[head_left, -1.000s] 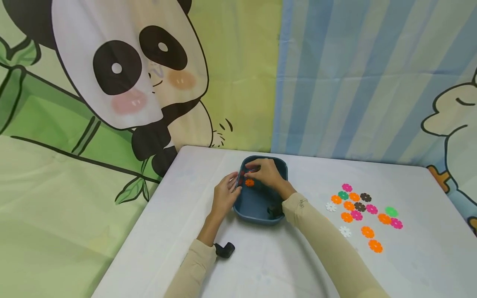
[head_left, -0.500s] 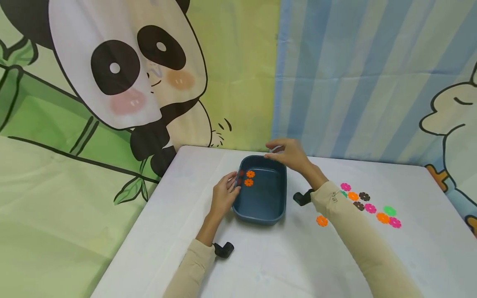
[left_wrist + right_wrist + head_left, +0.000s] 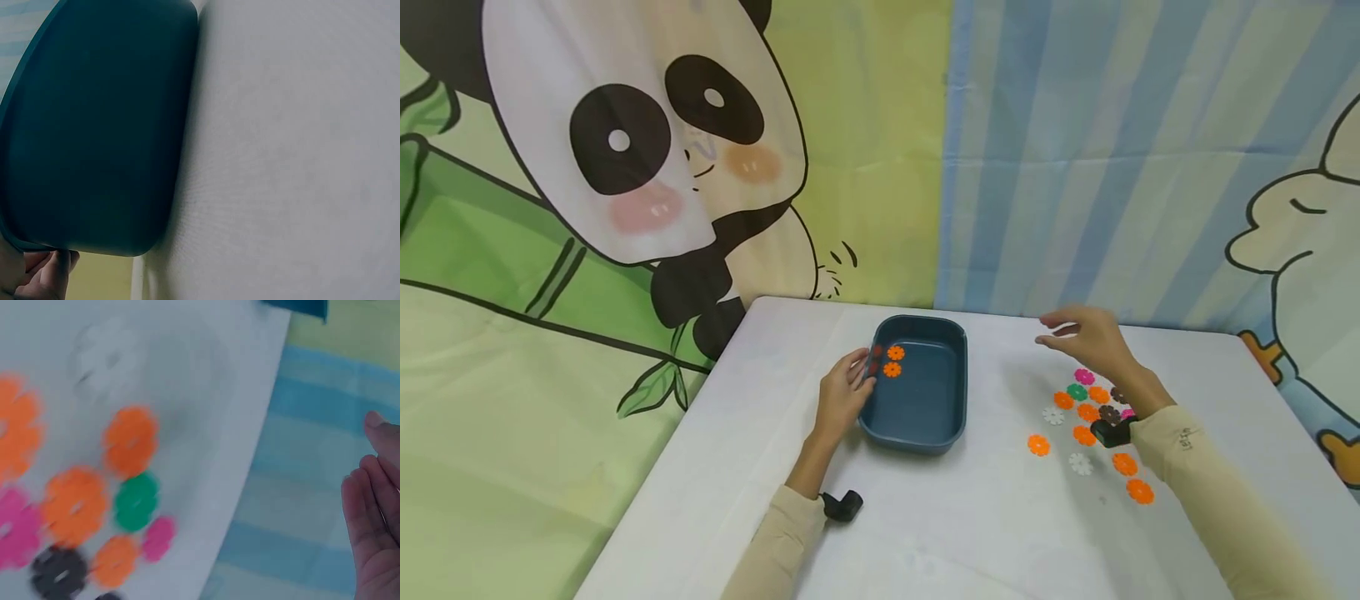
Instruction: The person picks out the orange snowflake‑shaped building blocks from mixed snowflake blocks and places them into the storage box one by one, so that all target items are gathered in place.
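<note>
A dark blue tray (image 3: 917, 444) holds two orange flower-shaped pieces (image 3: 892, 369) near its left wall, with two dark reddish shapes beside them. The left hand (image 3: 841, 396) touches the tray's left side, fingers at the rim; in the left wrist view its fingers (image 3: 53, 275) lie against the end of the tray (image 3: 100, 137). Above the back of the scattered pieces hangs the right hand (image 3: 1093, 343), fingers extended and apart from the thumb, holding nothing. In the right wrist view that hand (image 3: 378, 506) is over the table's edge, beside a pink piece (image 3: 159, 539) and a green one (image 3: 136, 501).
Orange, white (image 3: 1081, 464), pink, green and dark flower-shaped pieces lie flat on the white table (image 3: 940, 533), right of the tray. A separate orange piece (image 3: 1038, 445) lies nearer the tray. Printed curtains (image 3: 1037, 167) hang behind the table. Each wrist bears a small black device (image 3: 842, 506).
The right hand has left the tray and moved right, over the scattered pieces. A second orange piece now shows in the tray. The left hand has stayed at the tray's side.
</note>
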Demonstrator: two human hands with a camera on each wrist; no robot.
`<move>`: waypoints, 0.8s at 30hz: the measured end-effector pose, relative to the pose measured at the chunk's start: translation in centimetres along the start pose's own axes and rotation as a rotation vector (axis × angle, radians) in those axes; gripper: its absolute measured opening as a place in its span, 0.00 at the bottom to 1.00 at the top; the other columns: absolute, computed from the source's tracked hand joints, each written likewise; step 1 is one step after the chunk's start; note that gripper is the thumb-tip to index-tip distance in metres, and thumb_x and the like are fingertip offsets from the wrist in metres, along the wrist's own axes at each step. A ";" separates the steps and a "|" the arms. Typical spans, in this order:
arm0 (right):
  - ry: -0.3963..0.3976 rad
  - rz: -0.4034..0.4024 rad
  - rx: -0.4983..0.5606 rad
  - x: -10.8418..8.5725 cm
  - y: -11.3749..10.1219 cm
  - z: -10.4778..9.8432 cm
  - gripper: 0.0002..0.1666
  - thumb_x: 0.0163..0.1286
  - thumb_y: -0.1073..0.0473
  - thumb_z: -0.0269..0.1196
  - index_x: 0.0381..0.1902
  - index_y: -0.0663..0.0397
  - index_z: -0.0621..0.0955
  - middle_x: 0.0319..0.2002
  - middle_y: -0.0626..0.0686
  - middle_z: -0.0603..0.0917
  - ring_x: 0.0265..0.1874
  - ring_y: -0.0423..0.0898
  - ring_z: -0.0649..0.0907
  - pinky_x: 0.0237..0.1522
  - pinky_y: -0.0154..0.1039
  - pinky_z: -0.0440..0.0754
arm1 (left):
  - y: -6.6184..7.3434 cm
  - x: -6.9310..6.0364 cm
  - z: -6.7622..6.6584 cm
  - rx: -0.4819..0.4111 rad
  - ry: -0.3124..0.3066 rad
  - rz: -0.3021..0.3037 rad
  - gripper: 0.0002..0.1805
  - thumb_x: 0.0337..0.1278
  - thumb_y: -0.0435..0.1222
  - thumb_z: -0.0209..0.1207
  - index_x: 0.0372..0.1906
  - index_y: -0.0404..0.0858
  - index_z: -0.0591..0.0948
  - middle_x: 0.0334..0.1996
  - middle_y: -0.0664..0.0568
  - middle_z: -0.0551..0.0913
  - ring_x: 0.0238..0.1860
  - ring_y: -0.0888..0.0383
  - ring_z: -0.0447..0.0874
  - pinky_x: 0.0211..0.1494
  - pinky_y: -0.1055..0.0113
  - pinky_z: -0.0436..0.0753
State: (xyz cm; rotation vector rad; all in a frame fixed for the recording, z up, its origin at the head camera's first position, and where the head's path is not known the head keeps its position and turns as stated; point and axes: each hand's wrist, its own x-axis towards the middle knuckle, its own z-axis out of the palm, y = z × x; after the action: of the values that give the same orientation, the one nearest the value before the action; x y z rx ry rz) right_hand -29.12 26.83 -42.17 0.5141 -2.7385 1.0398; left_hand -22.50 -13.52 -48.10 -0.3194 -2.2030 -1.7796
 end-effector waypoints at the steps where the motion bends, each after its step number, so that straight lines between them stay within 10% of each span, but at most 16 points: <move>1: -0.001 0.023 -0.008 -0.6 0.7 -0.3 0.21 0.59 0.55 0.73 0.48 0.59 0.85 0.47 0.59 0.85 0.41 0.58 0.86 0.38 0.48 0.89 | -0.5 0.1 0.1 0.005 0.004 -0.005 0.29 0.50 0.14 0.61 0.61 0.20 0.70 0.59 0.27 0.72 0.60 0.36 0.73 0.60 0.54 0.77; 8: -0.070 0.172 -0.064 -4.6 5.2 -1.7 0.25 0.61 0.54 0.71 0.52 0.62 0.83 0.48 0.65 0.84 0.43 0.61 0.85 0.37 0.45 0.89 | -2.2 0.4 0.2 0.021 0.023 -0.018 0.28 0.51 0.17 0.63 0.61 0.25 0.73 0.59 0.34 0.76 0.60 0.43 0.76 0.59 0.63 0.78; 24: -0.160 0.248 -0.082 -7.8 9.0 -1.0 0.29 0.56 0.51 0.75 0.52 0.61 0.83 0.44 0.62 0.85 0.42 0.60 0.85 0.36 0.44 0.89 | 0.9 -0.1 -0.1 -0.008 -0.016 -0.021 0.28 0.52 0.14 0.59 0.61 0.17 0.69 0.60 0.24 0.71 0.61 0.33 0.72 0.62 0.45 0.74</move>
State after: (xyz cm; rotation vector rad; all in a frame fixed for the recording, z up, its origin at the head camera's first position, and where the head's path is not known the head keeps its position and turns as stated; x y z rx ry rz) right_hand -25.18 35.77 -49.06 0.2594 -3.0325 0.9691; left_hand -22.08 -13.44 -47.25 -0.3140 -2.2181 -1.8039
